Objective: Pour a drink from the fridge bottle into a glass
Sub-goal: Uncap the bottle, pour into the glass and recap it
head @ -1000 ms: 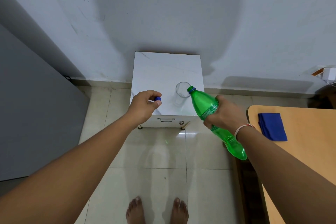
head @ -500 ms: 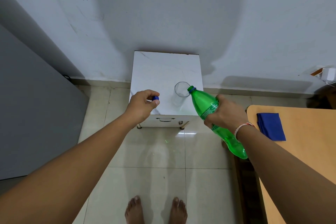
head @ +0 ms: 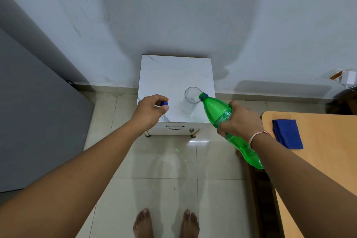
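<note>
A clear drinking glass (head: 190,100) stands upright near the front right of a small white marble-topped cabinet (head: 173,71). My right hand (head: 238,121) grips the middle of a green plastic bottle (head: 218,110), uncapped and tilted, with its open neck resting at the right side of the glass rim. My left hand (head: 149,111) hovers over the cabinet's front left corner, its fingers closed on the bottle's small blue cap (head: 164,103). Whether liquid is flowing into the glass I cannot make out.
A grey fridge side (head: 34,112) fills the left. At the right is a wooden table (head: 324,141) with a folded blue cloth (head: 287,136) on it. The cabinet stands against a pale wall on a tiled floor (head: 164,160); my bare feet (head: 166,222) show at the bottom.
The bottle's neck has edged slightly closer over the glass rim. My left hand keeps the cap in about the same place.
</note>
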